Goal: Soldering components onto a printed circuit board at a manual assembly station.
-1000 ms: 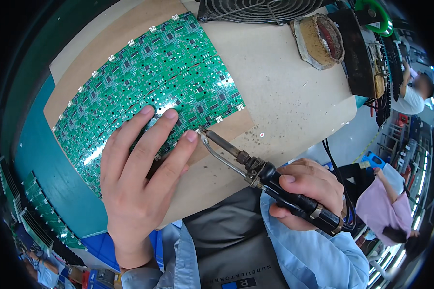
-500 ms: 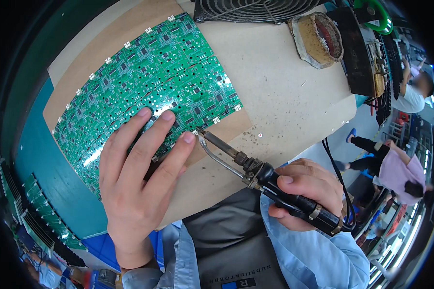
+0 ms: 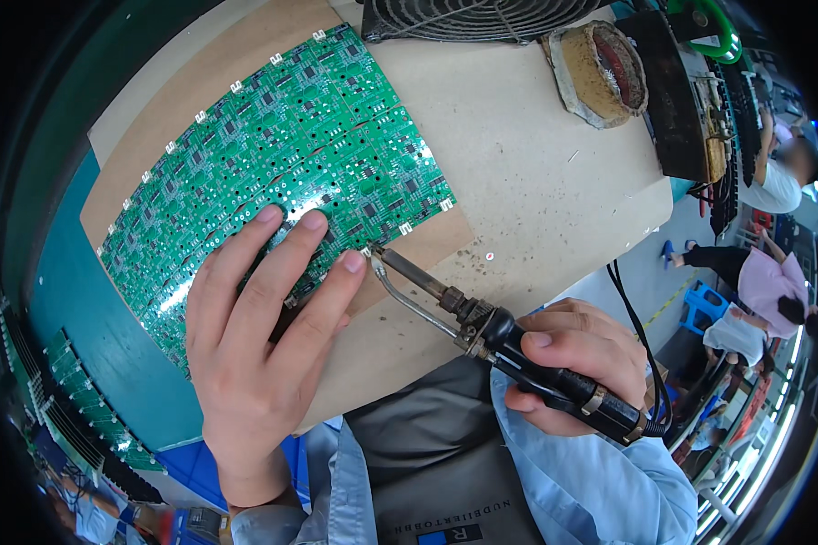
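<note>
R hand [image 3: 577,359] fisted round black-handled soldering iron [image 3: 518,350], tip at 10 o'clock on edge of green panel of small circuit boards [image 3: 282,173]. L hand [image 3: 259,331] spread flat on panel, fingertips [image 3: 353,263] just beside tip: burn risk if iron slips. Tan surface [image 3: 536,182] beyond.

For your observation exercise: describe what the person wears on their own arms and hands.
Both the left hand and right hand are bare: no gloves, and no rings visible. Light blue shirt sleeves with buttoned-style cuffs cover both forearms to the wrists. A dark grey apron hangs between them.
</note>
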Motion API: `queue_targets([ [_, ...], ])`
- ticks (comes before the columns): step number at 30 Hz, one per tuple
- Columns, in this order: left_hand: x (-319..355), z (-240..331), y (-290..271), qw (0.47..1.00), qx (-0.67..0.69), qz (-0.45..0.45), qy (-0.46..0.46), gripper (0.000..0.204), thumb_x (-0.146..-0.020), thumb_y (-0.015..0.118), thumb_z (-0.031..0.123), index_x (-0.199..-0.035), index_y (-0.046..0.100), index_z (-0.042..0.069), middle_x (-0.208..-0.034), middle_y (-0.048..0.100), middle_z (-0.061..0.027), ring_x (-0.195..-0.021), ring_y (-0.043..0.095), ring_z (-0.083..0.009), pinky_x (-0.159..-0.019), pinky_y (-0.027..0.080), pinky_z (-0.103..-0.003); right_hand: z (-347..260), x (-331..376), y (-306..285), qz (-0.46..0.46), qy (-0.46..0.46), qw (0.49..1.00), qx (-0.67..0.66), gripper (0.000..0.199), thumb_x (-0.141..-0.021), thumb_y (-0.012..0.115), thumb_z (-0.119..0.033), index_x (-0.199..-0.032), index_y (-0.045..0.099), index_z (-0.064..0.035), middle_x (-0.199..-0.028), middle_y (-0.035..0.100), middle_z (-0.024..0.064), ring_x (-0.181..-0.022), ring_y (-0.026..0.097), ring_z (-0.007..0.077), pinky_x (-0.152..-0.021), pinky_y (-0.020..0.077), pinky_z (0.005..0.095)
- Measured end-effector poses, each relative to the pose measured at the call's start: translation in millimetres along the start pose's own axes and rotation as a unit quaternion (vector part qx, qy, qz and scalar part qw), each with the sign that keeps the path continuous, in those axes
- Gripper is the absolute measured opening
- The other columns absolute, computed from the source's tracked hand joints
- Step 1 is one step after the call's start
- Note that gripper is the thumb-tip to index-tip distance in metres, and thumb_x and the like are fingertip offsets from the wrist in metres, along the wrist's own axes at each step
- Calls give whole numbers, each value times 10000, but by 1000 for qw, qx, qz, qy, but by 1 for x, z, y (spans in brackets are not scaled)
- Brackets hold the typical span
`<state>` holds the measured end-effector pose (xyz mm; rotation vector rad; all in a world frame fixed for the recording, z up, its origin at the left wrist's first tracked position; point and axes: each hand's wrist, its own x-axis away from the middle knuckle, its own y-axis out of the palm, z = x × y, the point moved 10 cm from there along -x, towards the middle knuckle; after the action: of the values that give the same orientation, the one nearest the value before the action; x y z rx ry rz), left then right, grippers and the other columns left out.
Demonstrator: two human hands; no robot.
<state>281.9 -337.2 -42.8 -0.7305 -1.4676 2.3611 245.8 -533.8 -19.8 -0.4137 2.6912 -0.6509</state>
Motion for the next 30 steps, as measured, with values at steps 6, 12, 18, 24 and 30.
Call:
queue_targets([
  [6,0,0,0,1000,-2,-1,1,434,-733,836,101,-1160,801,169,-1278,714,-75,-1182,652,-330,-911,543,-444,0,1,0,3,1,1000,-2,437,-827,897,-150,-1182,705,14,-981,759,183,-794,749,288,-655,574,330],
  [12,0,0,-1,1000,-4,-2,1,437,-731,835,104,-1162,801,171,-1279,714,-76,-1183,651,-331,-903,543,-442,-1,0,-1,3,1,1000,0,430,-834,893,-156,-1177,705,24,-975,758,184,-792,749,289,-652,572,328],
  [18,0,0,0,1000,-2,0,4,443,-726,834,103,-1163,799,168,-1276,713,-79,-1180,651,-334,-887,546,-440,-1,-1,-1,-5,4,1000,0,432,-831,894,-155,-1176,706,24,-978,759,184,-800,749,289,-656,573,331],
  [24,-1,1,-1,1000,-2,2,8,450,-723,832,97,-1167,798,165,-1274,712,-82,-1177,651,-336,-879,547,-441,-2,0,-2,-18,-8,1000,2,473,-834,896,-163,-1201,676,40,-972,748,204,-800,747,303,-683,583,356],
  [30,-1,2,0,1000,-2,0,8,448,-728,831,97,-1171,797,159,-1273,712,-84,-1175,652,-335,-882,546,-442,-3,2,1,-41,-30,999,1,540,-853,892,-183,-1240,620,78,-949,729,245,-776,743,327,-714,597,395],
])
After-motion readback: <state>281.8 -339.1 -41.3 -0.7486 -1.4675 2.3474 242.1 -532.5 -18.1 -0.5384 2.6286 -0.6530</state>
